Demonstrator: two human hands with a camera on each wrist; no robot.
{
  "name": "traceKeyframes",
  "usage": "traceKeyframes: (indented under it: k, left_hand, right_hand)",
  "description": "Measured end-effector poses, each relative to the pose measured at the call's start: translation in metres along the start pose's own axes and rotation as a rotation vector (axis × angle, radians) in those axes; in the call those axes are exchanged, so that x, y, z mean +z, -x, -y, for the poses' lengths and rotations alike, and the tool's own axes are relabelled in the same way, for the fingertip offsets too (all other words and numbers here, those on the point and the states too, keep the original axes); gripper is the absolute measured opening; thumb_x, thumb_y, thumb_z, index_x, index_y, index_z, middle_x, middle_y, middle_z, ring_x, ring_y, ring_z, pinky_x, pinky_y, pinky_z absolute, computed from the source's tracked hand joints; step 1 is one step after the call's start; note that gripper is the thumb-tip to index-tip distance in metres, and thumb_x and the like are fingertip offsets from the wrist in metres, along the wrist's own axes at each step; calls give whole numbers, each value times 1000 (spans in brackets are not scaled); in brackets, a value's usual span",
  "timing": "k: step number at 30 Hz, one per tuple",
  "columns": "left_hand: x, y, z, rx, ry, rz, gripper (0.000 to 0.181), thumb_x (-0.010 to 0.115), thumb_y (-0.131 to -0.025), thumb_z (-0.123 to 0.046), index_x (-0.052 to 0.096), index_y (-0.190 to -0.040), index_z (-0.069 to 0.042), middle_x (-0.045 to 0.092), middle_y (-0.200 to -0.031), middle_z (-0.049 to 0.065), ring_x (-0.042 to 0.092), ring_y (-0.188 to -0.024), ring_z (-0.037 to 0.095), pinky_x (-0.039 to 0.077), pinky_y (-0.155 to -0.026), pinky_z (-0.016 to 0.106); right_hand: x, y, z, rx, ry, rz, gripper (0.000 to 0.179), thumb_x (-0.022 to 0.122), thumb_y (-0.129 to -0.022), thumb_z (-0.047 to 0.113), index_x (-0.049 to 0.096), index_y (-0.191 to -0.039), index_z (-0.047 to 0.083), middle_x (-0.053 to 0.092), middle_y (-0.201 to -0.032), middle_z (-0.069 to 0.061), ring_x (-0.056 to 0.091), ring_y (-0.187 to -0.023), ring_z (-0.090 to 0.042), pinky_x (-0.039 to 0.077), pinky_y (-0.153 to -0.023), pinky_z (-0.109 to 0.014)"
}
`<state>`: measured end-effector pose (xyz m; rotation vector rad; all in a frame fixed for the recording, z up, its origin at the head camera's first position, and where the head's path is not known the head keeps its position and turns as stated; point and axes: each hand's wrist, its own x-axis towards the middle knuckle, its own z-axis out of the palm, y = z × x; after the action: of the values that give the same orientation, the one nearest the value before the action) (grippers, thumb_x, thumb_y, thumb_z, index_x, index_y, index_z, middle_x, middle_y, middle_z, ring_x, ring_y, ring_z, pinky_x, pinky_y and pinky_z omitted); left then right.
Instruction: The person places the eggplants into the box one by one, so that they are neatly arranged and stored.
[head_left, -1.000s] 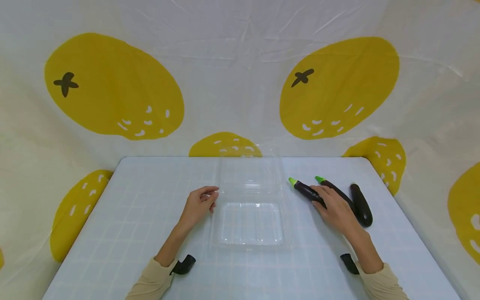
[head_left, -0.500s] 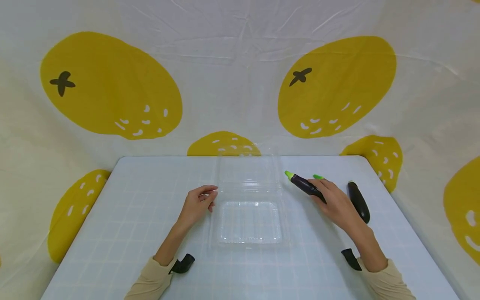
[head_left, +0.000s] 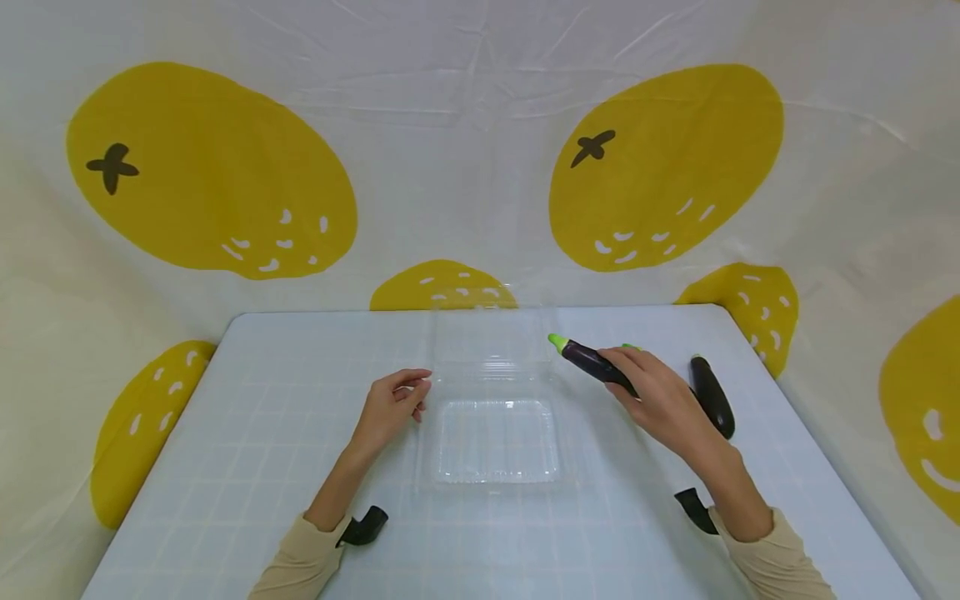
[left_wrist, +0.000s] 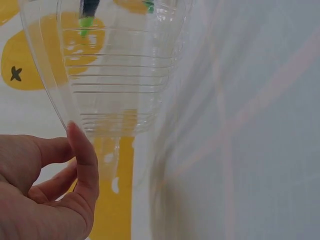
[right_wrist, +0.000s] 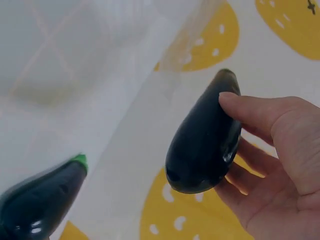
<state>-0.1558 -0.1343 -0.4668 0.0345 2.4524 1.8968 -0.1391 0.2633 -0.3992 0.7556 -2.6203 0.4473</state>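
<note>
In the head view a clear plastic clamshell container (head_left: 498,442) lies open, its lid (head_left: 491,333) raised at the back. My left hand (head_left: 390,408) is at its left side, fingers bent; in the left wrist view, thumb and finger pinch close together at the container's rim (left_wrist: 50,102). My right hand (head_left: 660,400) grips a dark eggplant (head_left: 592,362) by its thick end, green stem end pointing left toward the lid. In the right wrist view the thumb lies along the held eggplant (right_wrist: 202,140), fingers around the other side.
At the right lies another eggplant (head_left: 712,396). A further one shows only its green tip (head_left: 632,346) behind my right hand. They rest on the pale checked table (head_left: 262,467), with a patterned curtain (head_left: 450,183) behind its far edge.
My right hand has lifted the eggplant off the table and carried it left and slightly back, toward the container's lid. My left hand has stayed at the container's left edge.
</note>
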Motion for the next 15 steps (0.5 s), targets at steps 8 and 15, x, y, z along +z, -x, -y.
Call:
traceKeyframes:
  k: [8, 15]
  left_hand:
    - [-1, 0, 0, -3, 3, 4, 31, 68, -100, -10, 66, -127, 6, 66, -103, 25, 60, -60, 18, 55, -59, 22]
    - [0, 1, -1, -9, 1, 3, 30, 68, -100, -11, 67, -127, 4, 66, -104, 24, 60, -61, 19, 55, -60, 21]
  right_hand:
    - [-2, -6, 18, -25, 14, 26, 55, 85, -84, 7, 63, -134, 7, 65, -128, -13, 63, -112, -32, 56, -93, -52]
    - [2, -10, 33, -94, -10, 13, 55, 85, -83, 6, 64, -135, 6, 65, -127, -12, 64, -109, -30, 58, -89, -48]
